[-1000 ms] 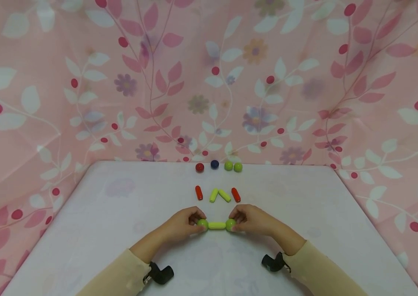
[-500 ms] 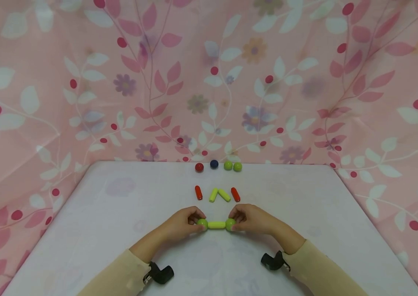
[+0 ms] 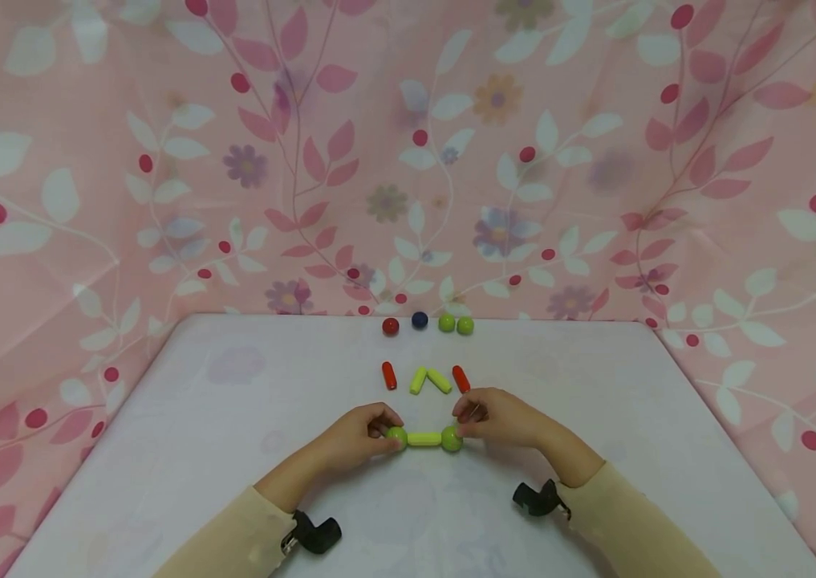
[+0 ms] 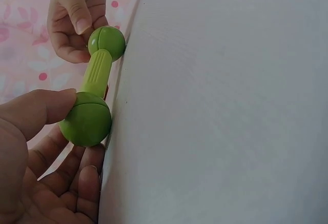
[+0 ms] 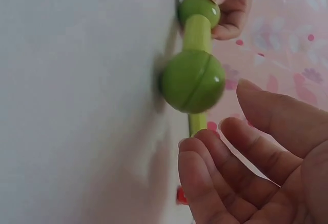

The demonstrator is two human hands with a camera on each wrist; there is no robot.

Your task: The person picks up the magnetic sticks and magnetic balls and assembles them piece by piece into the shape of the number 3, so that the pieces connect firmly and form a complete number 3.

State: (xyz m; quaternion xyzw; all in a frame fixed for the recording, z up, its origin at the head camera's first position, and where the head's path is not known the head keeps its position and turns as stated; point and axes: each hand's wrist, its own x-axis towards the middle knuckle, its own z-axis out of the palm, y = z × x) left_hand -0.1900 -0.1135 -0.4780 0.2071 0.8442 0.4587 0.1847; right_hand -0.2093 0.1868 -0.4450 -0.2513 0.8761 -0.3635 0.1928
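A yellow-green rod point(image 3: 424, 439) lies level on the table with a green ball at each end. My left hand point(image 3: 357, 437) pinches the left green ball point(image 4: 86, 124) between thumb and fingers. Beside the right green ball point(image 5: 193, 81), my right hand point(image 3: 500, 419) is apart from it; a gap shows between its loosely bent fingers and the ball in the right wrist view. Just beyond the hands lie two more yellow-green rods point(image 3: 440, 380), flanked by a left red rod point(image 3: 389, 376) and a right red rod point(image 3: 461, 379).
Along the far edge of the white table point(image 3: 292, 353) stand a red ball point(image 3: 390, 327), a dark blue ball point(image 3: 419, 320) and two loose green balls point(image 3: 447, 323). A pink curtain point(image 3: 408, 201) with leaves and flowers hangs behind and at the sides.
My right hand has let go of the right green ball and shifted slightly up and to the right. The left hand keeps its hold in the same spot.
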